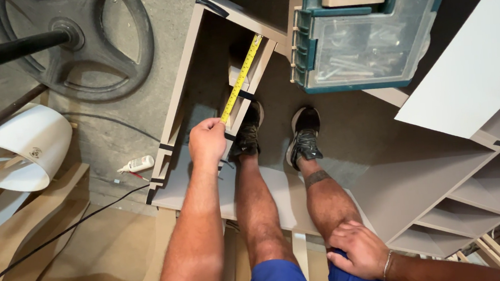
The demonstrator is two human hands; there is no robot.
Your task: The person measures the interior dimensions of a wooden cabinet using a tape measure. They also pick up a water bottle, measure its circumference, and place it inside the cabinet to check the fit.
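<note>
— Fingers [211,127] of your left hand [206,141] pinch the tape [241,79]; it runs up and right from them.

— And your right hand [359,250]?

— Spread on your knee, farther off.

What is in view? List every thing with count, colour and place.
tape measure: 1, yellow, stretched along the shelf frame, held by the left hand
shelf frame: 1, pale, on the floor at centre
organiser case: 1, teal with clear lid, top centre
white panel: 1, right
tube: 1, white, floor left
wheel: 1, grey, top left
cable: 1, black, lower left
shoes: 2, black, centre
left hand: 1, gripping the tape
right hand: 1, resting on the right knee
</note>
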